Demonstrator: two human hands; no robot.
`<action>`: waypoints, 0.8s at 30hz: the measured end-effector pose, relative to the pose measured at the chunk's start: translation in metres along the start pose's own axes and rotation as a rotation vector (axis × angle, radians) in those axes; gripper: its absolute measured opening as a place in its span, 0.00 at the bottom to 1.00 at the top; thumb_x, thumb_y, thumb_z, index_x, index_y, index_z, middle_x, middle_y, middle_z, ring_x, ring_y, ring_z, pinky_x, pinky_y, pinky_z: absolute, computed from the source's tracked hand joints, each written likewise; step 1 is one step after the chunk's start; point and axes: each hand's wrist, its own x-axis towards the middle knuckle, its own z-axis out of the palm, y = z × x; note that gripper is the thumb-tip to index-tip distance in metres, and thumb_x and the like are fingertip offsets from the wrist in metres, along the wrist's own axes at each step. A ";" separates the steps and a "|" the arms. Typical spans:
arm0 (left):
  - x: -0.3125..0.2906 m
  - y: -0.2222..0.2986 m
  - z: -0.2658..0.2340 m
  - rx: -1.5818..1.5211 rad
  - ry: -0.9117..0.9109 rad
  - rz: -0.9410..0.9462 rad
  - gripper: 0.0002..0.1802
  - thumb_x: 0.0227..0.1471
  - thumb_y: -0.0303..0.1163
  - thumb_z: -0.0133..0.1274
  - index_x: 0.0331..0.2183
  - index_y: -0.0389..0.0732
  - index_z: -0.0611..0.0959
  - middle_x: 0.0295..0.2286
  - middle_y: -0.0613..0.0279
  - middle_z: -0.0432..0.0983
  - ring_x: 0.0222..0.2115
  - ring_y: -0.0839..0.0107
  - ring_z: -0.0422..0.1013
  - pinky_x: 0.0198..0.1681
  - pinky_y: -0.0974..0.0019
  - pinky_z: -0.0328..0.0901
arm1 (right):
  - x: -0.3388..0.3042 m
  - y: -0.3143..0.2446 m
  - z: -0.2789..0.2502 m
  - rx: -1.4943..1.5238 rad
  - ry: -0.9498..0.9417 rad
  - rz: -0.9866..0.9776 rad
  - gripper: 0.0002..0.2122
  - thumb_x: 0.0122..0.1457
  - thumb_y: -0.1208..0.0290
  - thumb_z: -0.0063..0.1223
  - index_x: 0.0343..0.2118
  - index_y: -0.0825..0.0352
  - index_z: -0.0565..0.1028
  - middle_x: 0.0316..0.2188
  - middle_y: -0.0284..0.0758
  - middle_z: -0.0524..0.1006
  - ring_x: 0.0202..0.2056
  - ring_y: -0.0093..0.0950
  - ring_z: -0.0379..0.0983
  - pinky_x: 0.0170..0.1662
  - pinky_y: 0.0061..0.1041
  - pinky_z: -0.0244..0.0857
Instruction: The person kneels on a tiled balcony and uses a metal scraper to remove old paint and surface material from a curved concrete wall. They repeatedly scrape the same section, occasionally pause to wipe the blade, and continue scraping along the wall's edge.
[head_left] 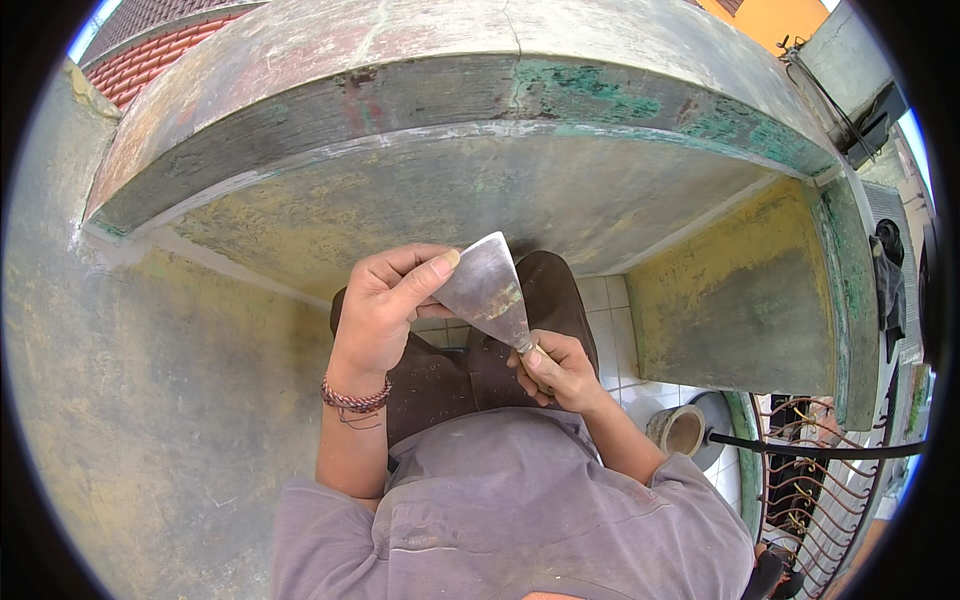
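Note:
A flat metal scraper (pixel 487 290) with a wide, triangular blade is held up in front of my lap. Its grey blade carries a yellowish smear near the narrow end. My right hand (pixel 560 372) is closed round the short handle, which is mostly hidden by the fingers. With thumb and fingers, my left hand (pixel 395 285) pinches the blade's upper left corner. A braided bracelet (pixel 355 398) circles the left wrist. Beneath the hands are my dark trousers (pixel 450 385), dotted with small specks.
Ahead runs a low concrete wall with a thick ledge (pixel 440 95), its green paint worn. A stained wall (pixel 150 400) stands close on the left. To the right are a short yellowish wall (pixel 740 300), a round pot (pixel 676 432) on white floor tiles, and a curved metal railing (pixel 815 490).

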 end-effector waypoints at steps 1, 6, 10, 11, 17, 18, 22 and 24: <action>0.000 0.000 0.000 -0.007 0.000 -0.001 0.17 0.60 0.34 0.51 0.41 0.27 0.81 0.33 0.51 0.81 0.34 0.64 0.79 0.39 0.59 0.76 | 0.000 0.000 0.000 0.002 0.003 0.004 0.19 0.65 0.53 0.49 0.36 0.70 0.74 0.17 0.29 0.69 0.15 0.15 0.62 0.17 0.16 0.54; 0.000 -0.001 0.000 -0.076 -0.026 0.007 0.19 0.62 0.35 0.49 0.42 0.26 0.80 0.34 0.49 0.80 0.34 0.63 0.79 0.39 0.58 0.76 | 0.004 0.002 0.010 -0.048 0.111 -0.160 0.17 0.59 0.57 0.60 0.36 0.69 0.74 0.19 0.28 0.70 0.16 0.16 0.64 0.19 0.17 0.58; 0.001 0.001 -0.001 -0.138 -0.105 0.058 0.25 0.63 0.40 0.44 0.44 0.23 0.77 0.36 0.43 0.80 0.36 0.58 0.79 0.40 0.56 0.75 | -0.002 0.001 0.004 -0.155 0.174 -0.168 0.16 0.55 0.63 0.65 0.38 0.69 0.75 0.21 0.29 0.72 0.20 0.17 0.68 0.21 0.18 0.61; 0.001 0.001 0.001 -0.112 -0.115 0.070 0.27 0.63 0.42 0.43 0.45 0.23 0.77 0.36 0.43 0.79 0.37 0.57 0.79 0.41 0.55 0.74 | -0.005 0.001 0.000 -0.073 0.120 -0.169 0.16 0.55 0.63 0.65 0.38 0.69 0.75 0.22 0.30 0.73 0.21 0.18 0.69 0.22 0.18 0.62; 0.008 -0.028 0.026 -0.286 -0.073 0.189 0.26 0.59 0.38 0.52 0.52 0.27 0.72 0.39 0.50 0.79 0.40 0.65 0.76 0.45 0.65 0.69 | -0.004 0.007 -0.006 0.279 -0.170 -0.108 0.23 0.65 0.52 0.44 0.40 0.74 0.74 0.22 0.35 0.74 0.20 0.20 0.67 0.21 0.19 0.61; 0.006 -0.034 0.020 -0.304 -0.127 0.169 0.24 0.58 0.34 0.55 0.51 0.28 0.73 0.39 0.54 0.80 0.38 0.69 0.76 0.42 0.69 0.69 | -0.003 0.010 -0.006 0.285 -0.195 -0.080 0.24 0.67 0.52 0.38 0.41 0.73 0.73 0.21 0.37 0.73 0.18 0.21 0.66 0.21 0.19 0.61; 0.006 -0.040 0.022 -0.294 -0.041 0.111 0.22 0.51 0.21 0.61 0.49 0.29 0.76 0.38 0.57 0.81 0.36 0.78 0.76 0.38 0.76 0.69 | -0.002 0.016 -0.002 0.433 -0.271 -0.026 0.22 0.69 0.54 0.36 0.41 0.73 0.72 0.20 0.37 0.72 0.17 0.21 0.64 0.19 0.20 0.60; 0.004 -0.039 0.025 -0.287 -0.006 0.109 0.21 0.51 0.21 0.61 0.48 0.29 0.77 0.38 0.55 0.81 0.35 0.77 0.76 0.38 0.75 0.70 | -0.001 0.020 0.000 0.516 -0.300 -0.025 0.21 0.69 0.55 0.34 0.41 0.73 0.71 0.19 0.37 0.71 0.16 0.21 0.63 0.17 0.20 0.59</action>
